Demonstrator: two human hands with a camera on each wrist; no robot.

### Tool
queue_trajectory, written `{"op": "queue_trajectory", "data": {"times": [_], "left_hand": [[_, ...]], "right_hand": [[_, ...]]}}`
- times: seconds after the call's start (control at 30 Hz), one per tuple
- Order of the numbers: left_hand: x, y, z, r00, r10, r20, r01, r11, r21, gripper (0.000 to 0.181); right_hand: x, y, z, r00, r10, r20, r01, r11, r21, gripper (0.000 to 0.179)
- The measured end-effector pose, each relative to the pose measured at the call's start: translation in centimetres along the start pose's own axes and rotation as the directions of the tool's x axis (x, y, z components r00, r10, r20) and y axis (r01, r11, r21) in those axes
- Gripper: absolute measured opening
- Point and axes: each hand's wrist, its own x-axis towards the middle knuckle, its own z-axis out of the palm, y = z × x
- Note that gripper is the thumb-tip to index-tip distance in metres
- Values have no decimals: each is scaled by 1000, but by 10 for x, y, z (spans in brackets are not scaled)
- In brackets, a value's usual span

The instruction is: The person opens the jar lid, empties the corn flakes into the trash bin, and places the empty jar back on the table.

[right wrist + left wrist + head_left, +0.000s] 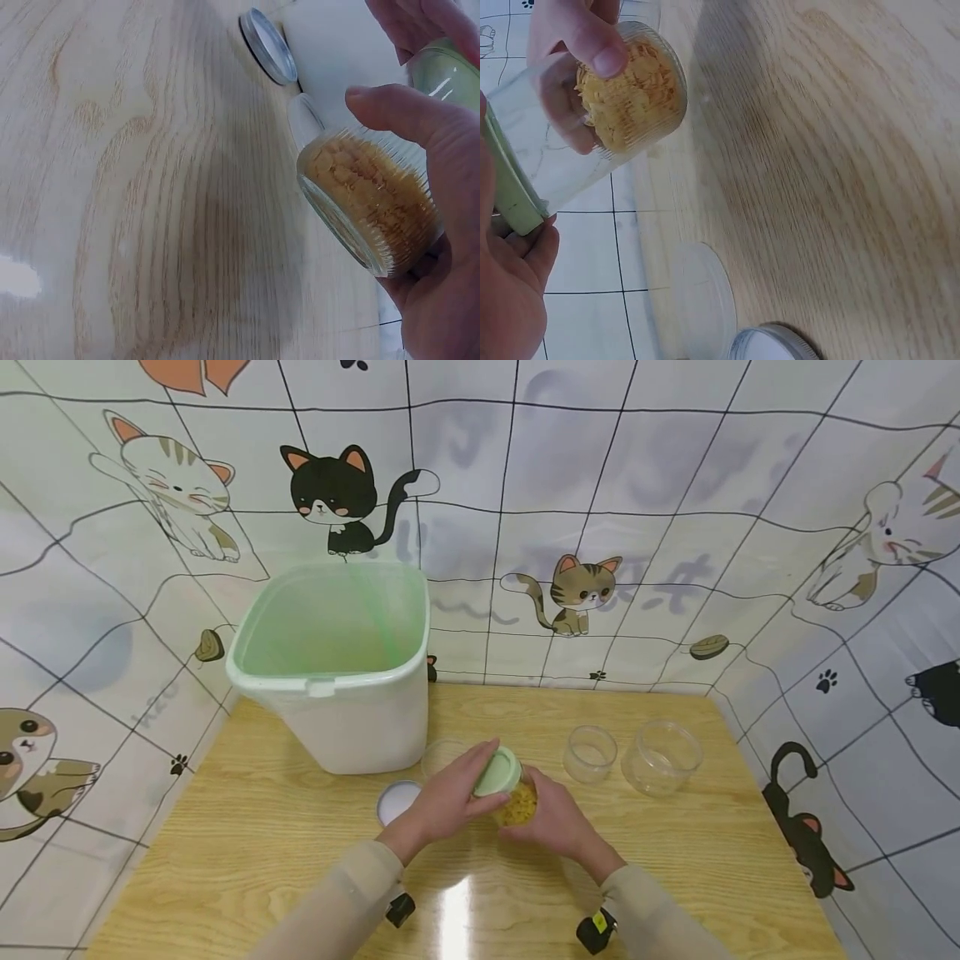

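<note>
A clear ribbed jar point(634, 105) with a pale green lid point(497, 773) is held tilted over the table. Small yellow flake-like pieces point(371, 199) lie gathered toward its bottom, and its upper part is see-through. My right hand point(553, 814) grips the jar around its lower body, thumb on one side and fingers on the other. At the top end, my left hand point(448, 793) holds the green lid by its edge, fingers curled around the rim. The lid sits on the jar's mouth.
A tall white bin with a green inside point(375, 718) stands at the back left. By my left hand lie a silver-rimmed lid point(397, 802) and a clear disc point(703, 300). Two clear round containers, one small point(590, 754) and one larger point(662, 758), stand at the right.
</note>
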Motion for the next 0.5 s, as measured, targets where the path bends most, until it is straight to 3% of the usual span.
{"op": "queue_trajectory", "data": {"times": [0.1, 0.2, 0.5], "left_hand": [[0, 0, 1, 1000, -13, -13, 13, 1000, -1, 80], [0, 1, 3, 997, -71, -33, 70, 997, -31, 82], [2, 14, 4, 964, -247, -94, 237, 966, -109, 92]], "right_hand": [[1, 0, 2, 1000, 14, -28, -14, 1000, -17, 89], [2, -2, 4, 997, 32, -69, -35, 999, -41, 86], [1, -6, 5, 988, 58, -144, -72, 993, -94, 88]]}}
